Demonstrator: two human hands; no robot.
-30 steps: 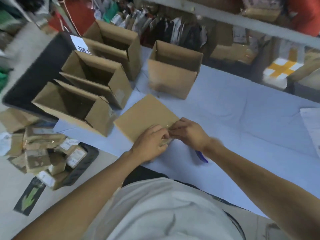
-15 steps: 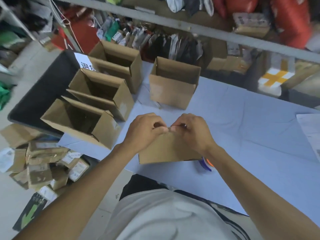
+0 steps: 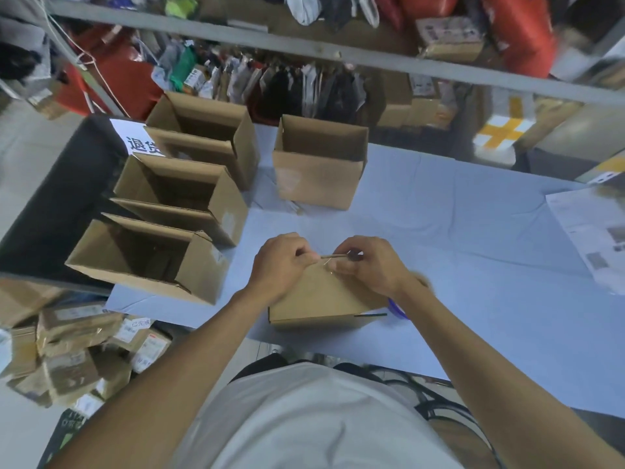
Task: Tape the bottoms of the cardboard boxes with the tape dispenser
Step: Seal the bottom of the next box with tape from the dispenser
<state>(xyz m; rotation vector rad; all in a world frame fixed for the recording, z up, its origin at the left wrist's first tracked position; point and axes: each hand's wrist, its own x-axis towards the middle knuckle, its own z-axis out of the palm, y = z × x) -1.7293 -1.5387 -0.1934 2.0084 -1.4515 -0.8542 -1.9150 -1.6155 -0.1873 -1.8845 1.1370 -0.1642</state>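
On the black bin (image 3: 61, 198), a white sign (image 3: 135, 140) reads 退货 — other labels blurred.

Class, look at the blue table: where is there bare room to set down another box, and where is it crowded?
Bare blue table lies between the lone open box and the printed sheet, and near the right forearm. The left edge is crowded: three open boxes stand in a row. Both hands, left and right, hold the box being folded.

A single wide-angle camera on the person's head looks forward and steeply down over the chest and both forearms, close above the blue-covered bench (image 3: 439, 231), with shelving (image 3: 304, 49) curving across the top of the view.
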